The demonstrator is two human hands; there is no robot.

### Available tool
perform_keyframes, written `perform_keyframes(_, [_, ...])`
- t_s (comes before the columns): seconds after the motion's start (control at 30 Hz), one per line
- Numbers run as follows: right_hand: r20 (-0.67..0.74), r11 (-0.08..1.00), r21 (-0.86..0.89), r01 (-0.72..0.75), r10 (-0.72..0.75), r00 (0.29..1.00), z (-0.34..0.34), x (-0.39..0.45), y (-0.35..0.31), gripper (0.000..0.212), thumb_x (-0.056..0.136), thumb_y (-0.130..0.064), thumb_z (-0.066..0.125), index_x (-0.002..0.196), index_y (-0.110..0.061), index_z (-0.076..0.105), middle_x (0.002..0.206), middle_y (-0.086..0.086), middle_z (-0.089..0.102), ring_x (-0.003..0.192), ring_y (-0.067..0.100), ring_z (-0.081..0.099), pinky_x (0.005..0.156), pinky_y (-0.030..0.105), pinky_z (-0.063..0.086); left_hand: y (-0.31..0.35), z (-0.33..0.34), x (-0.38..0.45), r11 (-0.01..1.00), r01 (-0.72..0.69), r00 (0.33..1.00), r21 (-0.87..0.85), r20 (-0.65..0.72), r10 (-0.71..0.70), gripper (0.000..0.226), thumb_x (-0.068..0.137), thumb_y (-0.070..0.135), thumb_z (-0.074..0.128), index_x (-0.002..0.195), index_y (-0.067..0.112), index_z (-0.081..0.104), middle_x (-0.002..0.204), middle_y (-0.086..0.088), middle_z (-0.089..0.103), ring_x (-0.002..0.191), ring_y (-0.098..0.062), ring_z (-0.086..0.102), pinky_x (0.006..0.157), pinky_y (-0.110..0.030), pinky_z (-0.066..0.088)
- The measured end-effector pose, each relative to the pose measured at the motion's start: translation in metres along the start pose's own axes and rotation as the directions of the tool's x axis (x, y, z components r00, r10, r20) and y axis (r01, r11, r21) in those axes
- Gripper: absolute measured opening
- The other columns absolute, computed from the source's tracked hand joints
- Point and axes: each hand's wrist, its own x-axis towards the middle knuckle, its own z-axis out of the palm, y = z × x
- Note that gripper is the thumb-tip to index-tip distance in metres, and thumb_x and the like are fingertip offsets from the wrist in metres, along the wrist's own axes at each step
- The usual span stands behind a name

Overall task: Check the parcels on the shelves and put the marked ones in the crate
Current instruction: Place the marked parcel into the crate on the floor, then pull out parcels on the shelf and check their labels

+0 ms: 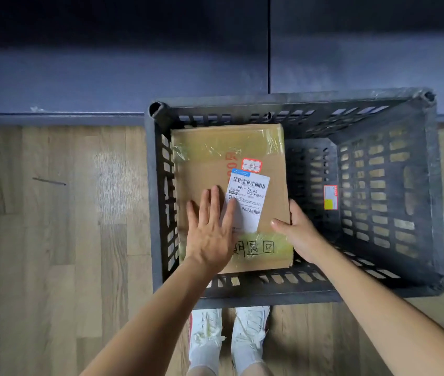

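Note:
A flat brown cardboard parcel (210, 164) lies in the left half of a dark grey slatted plastic crate (429, 185) on the floor. It carries a white shipping label, a small red-bordered sticker and handwritten characters under clear tape near its front edge. My left hand (211, 229) rests flat on top of the parcel with fingers spread, partly over the label. My right hand (298, 232) grips the parcel's right front edge, thumb on top and fingers down the side.
The crate's right half holds no parcel; a red and yellow sticker (330, 197) is on its inner wall. The crate stands on a wood-look floor (52, 240) against a dark blue wall or cabinet front (120, 77). My white shoes (229, 337) are just in front of the crate.

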Motion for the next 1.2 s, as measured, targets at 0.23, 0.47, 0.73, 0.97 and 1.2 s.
perform_keyframes(0.23, [-0.010, 0.999, -0.045, -0.016, 0.016, 1.000, 0.002, 0.023, 0.020, 0.052, 0.086, 0.001, 0.056, 0.133, -0.016, 0.038, 0.123, 0.004, 0.058, 0.110, 0.018, 0.055, 0.097, 0.036, 0.044, -0.002, 0.020, 0.023, 0.999, 0.041, 0.992, -0.009, 0.118, -0.040, 0.066, 0.097, 0.039, 0.022, 0.146, 0.015, -0.016, 0.152, -0.018, -0.025, 0.141, -0.037, -0.019, 0.110, -0.063, -0.003])
perform_keyframes(0.47, [-0.003, 0.997, -0.076, -0.024, 0.024, 1.000, 0.004, 0.035, 0.028, 0.048, 0.088, -0.001, 0.055, 0.129, -0.019, 0.038, 0.123, 0.001, 0.057, 0.112, 0.015, 0.053, 0.100, 0.036, 0.042, -0.005, 0.033, 0.033, 0.998, 0.055, 0.986, 0.026, 0.153, -0.058, 0.065, 0.097, 0.035, 0.020, 0.145, 0.015, -0.020, 0.150, -0.018, -0.030, 0.140, -0.037, -0.023, 0.111, -0.063, -0.003])
perform_keyframes(0.73, [-0.172, 0.902, -0.416, -0.114, 0.045, 0.984, 0.012, 0.020, -0.009, 0.070, 0.085, -0.015, 0.057, 0.144, -0.020, 0.020, 0.133, 0.006, 0.050, 0.111, 0.025, 0.052, 0.085, 0.031, 0.045, -0.009, 0.004, 0.020, 0.995, 0.071, 0.985, -0.073, 0.164, -0.058, 0.062, 0.098, 0.028, 0.025, 0.148, 0.009, -0.007, 0.156, -0.017, -0.012, 0.144, -0.032, -0.010, 0.118, -0.048, 0.001])
perform_keyframes(0.97, [0.023, 0.650, -0.709, 0.274, -0.367, 0.930, 0.001, -0.077, -0.085, 0.045, 0.088, -0.006, 0.054, 0.133, -0.008, 0.046, 0.131, 0.010, 0.054, 0.121, 0.027, 0.049, 0.102, 0.027, 0.033, -0.023, -0.080, -0.034, 0.989, 0.053, 0.996, -0.141, -0.065, -0.063, 0.050, 0.095, 0.023, 0.035, 0.142, 0.010, 0.027, 0.144, -0.009, 0.041, 0.132, -0.025, 0.036, 0.111, -0.033, 0.028])
perform_keyframes(1.2, [0.200, 0.263, -0.888, 0.377, -0.516, 0.833, -0.013, -0.197, -0.201, 0.058, 0.093, -0.025, 0.047, 0.145, -0.018, 0.023, 0.154, -0.001, 0.020, 0.144, 0.013, 0.011, 0.114, 0.023, -0.001, -0.029, -0.234, -0.123, 0.993, 0.008, 0.965, -0.114, -0.258, -0.037, 0.046, 0.094, 0.028, 0.038, 0.136, 0.011, 0.033, 0.131, -0.006, 0.051, 0.121, -0.023, 0.046, 0.097, -0.031, 0.039])
